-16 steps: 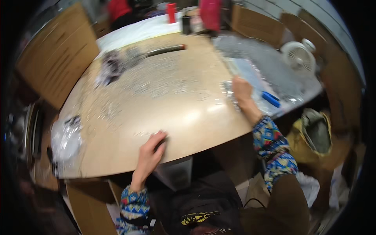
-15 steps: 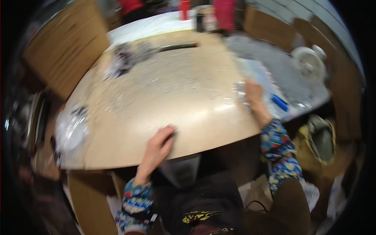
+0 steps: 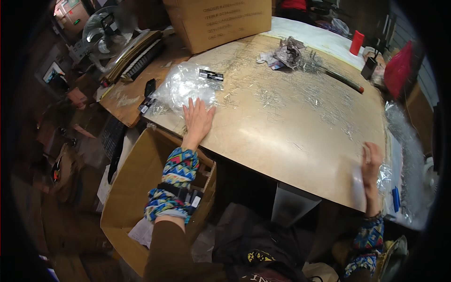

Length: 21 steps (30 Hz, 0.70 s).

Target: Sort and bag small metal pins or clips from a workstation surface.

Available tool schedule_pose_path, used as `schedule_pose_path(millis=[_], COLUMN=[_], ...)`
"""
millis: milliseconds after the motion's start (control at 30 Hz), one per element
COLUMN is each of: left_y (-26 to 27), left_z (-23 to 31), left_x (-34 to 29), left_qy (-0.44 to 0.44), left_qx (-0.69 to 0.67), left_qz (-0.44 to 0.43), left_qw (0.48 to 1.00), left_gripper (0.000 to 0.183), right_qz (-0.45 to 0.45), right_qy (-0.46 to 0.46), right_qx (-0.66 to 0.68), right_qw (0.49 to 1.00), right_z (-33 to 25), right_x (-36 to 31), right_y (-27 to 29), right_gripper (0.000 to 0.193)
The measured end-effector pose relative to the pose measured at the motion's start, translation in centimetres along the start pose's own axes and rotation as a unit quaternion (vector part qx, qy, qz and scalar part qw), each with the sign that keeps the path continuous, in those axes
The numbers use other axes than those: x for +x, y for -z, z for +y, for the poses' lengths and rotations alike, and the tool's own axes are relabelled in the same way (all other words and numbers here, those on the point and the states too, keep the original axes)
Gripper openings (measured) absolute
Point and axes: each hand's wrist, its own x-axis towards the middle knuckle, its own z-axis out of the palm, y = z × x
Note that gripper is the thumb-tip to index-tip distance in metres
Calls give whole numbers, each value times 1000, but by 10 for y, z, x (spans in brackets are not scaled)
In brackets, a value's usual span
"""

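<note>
My left hand lies with fingers spread against a pile of clear plastic bags at the table's left front edge. A black label strip shows on the pile. Far to the right, my right hand is over the table's right edge, its fingers curled together and blurred. A pale translucent patch shows beside it; what the fingers hold, if anything, I cannot make out. Many thin silvery pins or wire pieces are scattered over the tan tabletop. Crumpled wrapping sits toward the back.
A dark rod with a red tip lies near the crumpled wrapping. A large carton stands at the back left. Below the front edge is an opened carton. Shiny plastic and a blue marker lie at the right.
The view has swung left. My left hand has moved from the front of the table onto the plastic bags and spread its fingers. My right hand has moved off the shiny silvery item.
</note>
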Motion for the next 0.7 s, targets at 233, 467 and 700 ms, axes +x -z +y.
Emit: schedule_pose_path(millis=[233, 467, 700], left_y=[50, 52, 49], left_z=[90, 118, 124], left_x=[-79, -111, -119], left_qy=[-334, -347, -131], left_qx=[-235, -400, -606], left_qz=[-194, -111, -212], left_qw=[892, 841, 756], left_gripper=[56, 28, 18], right_qz=[-86, -182, -160], right_qy=[203, 282, 203], right_qx=[179, 174, 188], right_qw=[959, 926, 948], right_z=[-155, -205, -206], right_x=[-16, -14, -33], right_y=[-39, -37, -61], right_gripper=[29, 61, 30])
